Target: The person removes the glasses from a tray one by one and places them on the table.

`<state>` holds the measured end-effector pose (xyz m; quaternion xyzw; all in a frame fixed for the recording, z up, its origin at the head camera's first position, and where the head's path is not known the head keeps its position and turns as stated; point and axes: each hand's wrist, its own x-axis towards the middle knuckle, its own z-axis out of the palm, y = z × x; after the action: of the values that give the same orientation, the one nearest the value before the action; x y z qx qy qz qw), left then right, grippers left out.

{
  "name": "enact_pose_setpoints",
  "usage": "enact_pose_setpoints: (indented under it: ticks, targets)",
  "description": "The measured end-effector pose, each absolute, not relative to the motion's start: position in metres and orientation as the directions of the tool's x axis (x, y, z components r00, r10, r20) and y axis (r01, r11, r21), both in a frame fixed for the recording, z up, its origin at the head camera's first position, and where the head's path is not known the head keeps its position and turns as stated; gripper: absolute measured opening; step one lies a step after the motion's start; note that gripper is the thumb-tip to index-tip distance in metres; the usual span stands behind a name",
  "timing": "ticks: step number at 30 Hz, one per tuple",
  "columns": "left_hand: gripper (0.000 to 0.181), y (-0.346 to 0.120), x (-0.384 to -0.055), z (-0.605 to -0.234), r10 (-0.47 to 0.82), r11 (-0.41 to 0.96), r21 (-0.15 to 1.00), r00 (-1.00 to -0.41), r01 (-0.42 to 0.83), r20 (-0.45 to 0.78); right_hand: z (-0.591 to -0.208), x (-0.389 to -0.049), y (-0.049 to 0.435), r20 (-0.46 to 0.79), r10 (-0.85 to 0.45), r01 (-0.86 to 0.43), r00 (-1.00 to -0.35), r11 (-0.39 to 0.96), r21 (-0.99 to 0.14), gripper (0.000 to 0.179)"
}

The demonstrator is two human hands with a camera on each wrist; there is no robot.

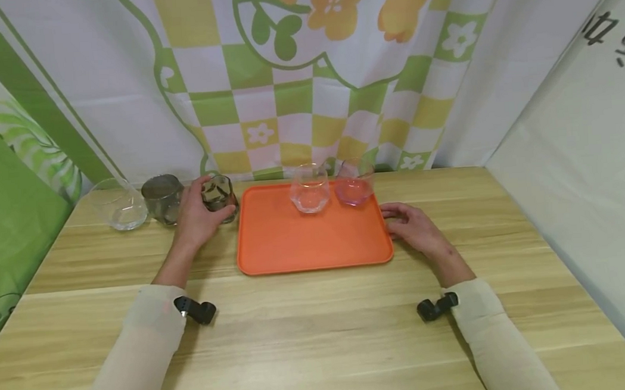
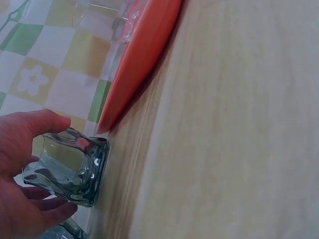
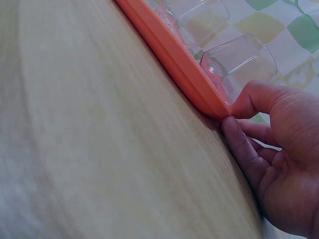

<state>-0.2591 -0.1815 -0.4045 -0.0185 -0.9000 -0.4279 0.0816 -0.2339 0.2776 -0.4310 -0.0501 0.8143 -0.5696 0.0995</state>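
Note:
My left hand holds a smoky grey drinking glass just left of the orange tray. In the left wrist view the thumb lies on one side of this glass and the fingers on the other; it stands upright, its base down at the table. At the tray's right edge, my right hand pinches the rim, as the right wrist view shows. Toward the back of the tray stand a clear glass and, to its right, a pink-tinted glass.
Left of my left hand stand another smoky glass, partly behind the hand, and a clear glass near the table's back left corner. A patterned curtain hangs along the back edge of the wooden table.

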Motion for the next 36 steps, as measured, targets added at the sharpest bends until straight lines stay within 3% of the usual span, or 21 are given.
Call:
enact_pose_setpoints:
  ticks: [5,15,26,36]
  targets:
    - [0.087,-0.18,-0.258,-0.4,-0.026,0.654,0.748,-0.985,0.113,0.171,-0.43,-0.235,0.277,-0.108,-0.194,0.036,-0.975,0.342,-0.939,0.053]
    - [0.075,-0.172,-0.25,-0.382,-0.016,0.654,0.727,-0.956,0.211,0.292,-0.429,-0.236,0.276,-0.104,-0.19,0.034,-0.976,0.342,-0.939,0.053]
    - [0.059,-0.144,-0.234,-0.366,0.135,0.631,0.67,-0.906,0.391,0.402,-0.428,-0.235,0.276,-0.115,-0.188,0.042,-0.975,0.353,-0.935,0.053]
    - [0.063,-0.115,-0.227,-0.365,0.211,0.576,0.676,-0.883,0.459,0.42,-0.43,-0.233,0.277,-0.105,-0.199,0.032,-0.974,0.341,-0.939,0.051]
